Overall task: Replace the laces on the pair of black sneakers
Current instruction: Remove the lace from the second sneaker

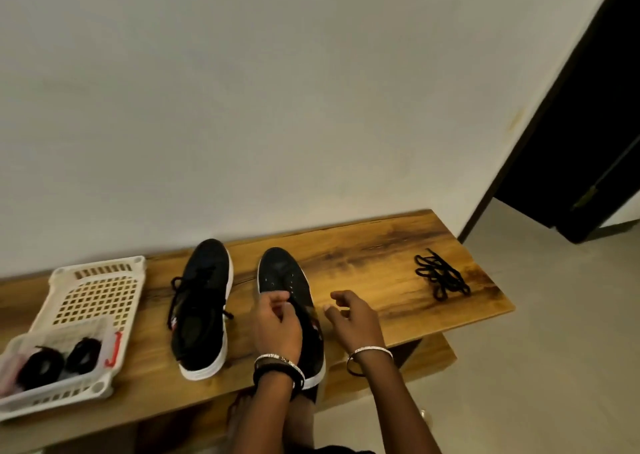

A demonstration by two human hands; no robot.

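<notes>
Two black sneakers with white soles stand side by side on a wooden bench (363,252), toes toward the wall. The left sneaker (202,301) still carries its black lace. The right sneaker (285,280) shows bare eyelets with no lace. My left hand (275,322) rests on the right sneaker's tongue area, fingers curled on it. My right hand (349,315) hovers just right of that shoe, fingers apart and holding nothing. A loose black lace (441,275) lies in a heap at the bench's right end.
A white plastic basket (93,297) sits at the bench's left end with coiled black laces (59,358) in a clear wrapper and a red piece. A plain wall stands behind. A lower shelf, tiled floor and dark doorway (588,142) lie to the right.
</notes>
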